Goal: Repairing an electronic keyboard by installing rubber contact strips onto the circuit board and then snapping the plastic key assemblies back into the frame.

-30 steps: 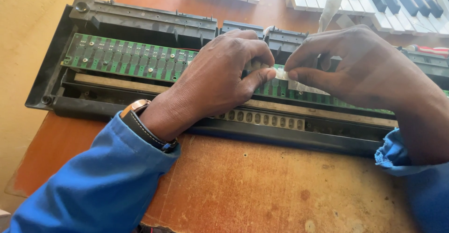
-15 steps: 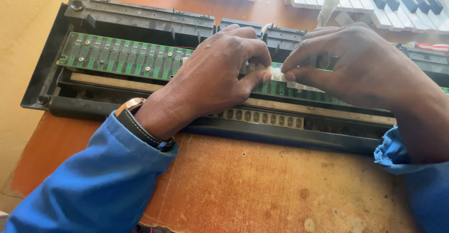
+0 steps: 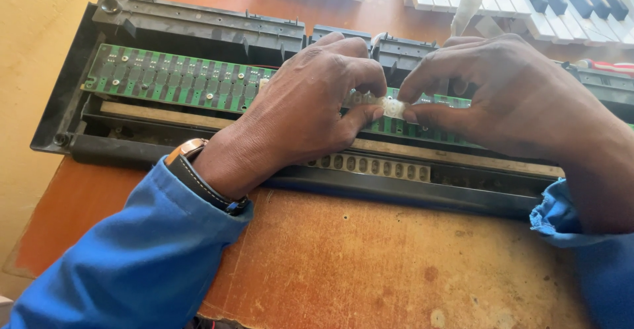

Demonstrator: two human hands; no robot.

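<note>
Rubber contact strip (image 3: 394, 108) pinched by both hands' fingers (image 3: 370, 113) over the green circuit board (image 3: 172, 81).

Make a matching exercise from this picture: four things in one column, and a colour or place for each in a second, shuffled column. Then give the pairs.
Things:
1. circuit board
2. pale strip
3. wristwatch
4. loose keys

Colour or place:
A. on the left hand's wrist
B. far edge of the table
C. green, inside the black casing
D. pinched between both hands

Pairs: 1-C, 2-D, 3-A, 4-B
</note>
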